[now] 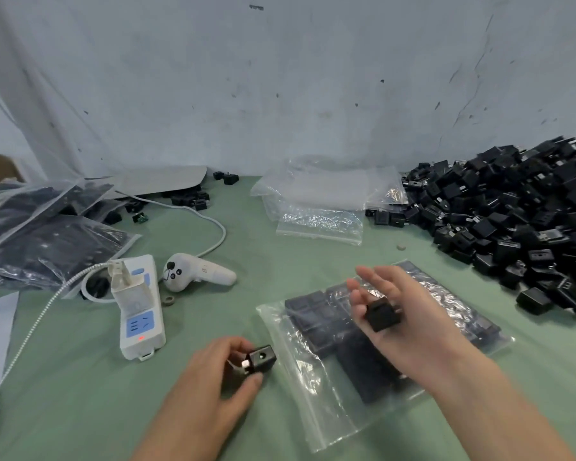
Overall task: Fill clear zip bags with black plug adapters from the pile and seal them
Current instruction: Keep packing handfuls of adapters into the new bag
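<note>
A clear zip bag [316, 387] lies flat on the green table in front of me, with several black adapters inside it in rows. My left hand [210, 374] pinches one black plug adapter [261, 359] just left of the bag's open end. My right hand [403, 314] hovers palm-up over the bag, and another black adapter [381, 313] rests on its palm with the fingers nearly straight. A large pile of black adapters [512, 221] fills the right side of the table.
Empty clear bags [320, 201] are stacked at the back centre. Filled bags [47, 234] lie at the left. A white power strip [140, 311] with a cable and a white controller [193, 271] sit left of centre. A wall runs behind.
</note>
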The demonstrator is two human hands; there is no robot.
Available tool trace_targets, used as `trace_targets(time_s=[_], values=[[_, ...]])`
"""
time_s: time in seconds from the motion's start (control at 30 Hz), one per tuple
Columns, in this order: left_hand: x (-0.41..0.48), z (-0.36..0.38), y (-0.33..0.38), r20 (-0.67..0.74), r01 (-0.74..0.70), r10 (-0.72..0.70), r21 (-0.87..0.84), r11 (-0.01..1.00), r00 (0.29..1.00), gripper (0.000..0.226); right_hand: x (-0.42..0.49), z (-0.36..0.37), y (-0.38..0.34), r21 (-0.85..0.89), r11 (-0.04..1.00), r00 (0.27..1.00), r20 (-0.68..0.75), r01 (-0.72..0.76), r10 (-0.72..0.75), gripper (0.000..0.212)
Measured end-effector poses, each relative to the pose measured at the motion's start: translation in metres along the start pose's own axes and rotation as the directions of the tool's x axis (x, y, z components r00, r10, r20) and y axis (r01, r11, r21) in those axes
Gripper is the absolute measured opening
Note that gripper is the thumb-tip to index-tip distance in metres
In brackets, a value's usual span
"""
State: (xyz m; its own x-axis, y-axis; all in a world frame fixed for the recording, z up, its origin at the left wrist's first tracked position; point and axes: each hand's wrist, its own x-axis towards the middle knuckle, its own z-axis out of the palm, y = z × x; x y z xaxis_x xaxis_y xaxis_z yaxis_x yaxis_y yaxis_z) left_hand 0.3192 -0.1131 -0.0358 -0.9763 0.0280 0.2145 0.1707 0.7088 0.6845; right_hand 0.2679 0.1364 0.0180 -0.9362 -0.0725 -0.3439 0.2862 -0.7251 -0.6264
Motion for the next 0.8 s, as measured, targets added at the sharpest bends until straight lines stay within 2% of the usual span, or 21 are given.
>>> trace_targets(time_s=[0.1,0.2,0.27,0.4,0.47,0.53,0.63,0.8], values=[[-0.005,0.01,0.002,0.026,-0.093,0.091,0.095,0.991,0.996,0.029,0.003,-0.009,-0.008,0.213,0.976,0.999,-0.024,-0.037,0.043,0.023],[-0.007,0.009,0.004,0.073,-0.208,0.201,0.114,0.971,0.977,0.048,0.007,-0.013,-0.009,0.285,0.958,0.999,-0.04,0.004,0.008,0.021],[-0.009,0.007,0.005,0.075,-0.254,0.247,0.112,0.961,0.966,0.047,0.008,-0.014,-0.01,0.249,0.968,0.999,-0.019,0.034,-0.03,0.018],[-0.01,0.01,0.006,0.058,-0.139,0.139,-0.009,0.99,0.989,0.051,0.011,-0.012,-0.005,0.154,0.98,0.992,-0.021,0.125,-0.124,0.023],[-0.011,0.018,0.009,0.072,-0.138,0.139,-0.024,0.99,0.988,0.049,0.012,-0.011,-0.002,0.141,0.98,0.99,-0.017,0.139,-0.138,0.027],[-0.011,0.025,0.012,0.096,-0.177,0.174,0.021,0.984,0.98,0.046,0.012,-0.011,-0.002,0.14,0.982,0.992,-0.024,0.13,-0.128,0.033],[-0.008,0.028,0.01,0.136,-0.24,0.231,0.054,0.969,0.963,0.037,0.011,-0.011,-0.004,0.098,0.986,0.991,-0.022,0.136,-0.134,0.028],[-0.004,0.026,0.002,0.118,-0.351,0.342,0.066,0.934,0.932,0.027,0.01,-0.011,-0.003,0.026,0.987,0.987,-0.013,0.158,-0.158,0.033]])
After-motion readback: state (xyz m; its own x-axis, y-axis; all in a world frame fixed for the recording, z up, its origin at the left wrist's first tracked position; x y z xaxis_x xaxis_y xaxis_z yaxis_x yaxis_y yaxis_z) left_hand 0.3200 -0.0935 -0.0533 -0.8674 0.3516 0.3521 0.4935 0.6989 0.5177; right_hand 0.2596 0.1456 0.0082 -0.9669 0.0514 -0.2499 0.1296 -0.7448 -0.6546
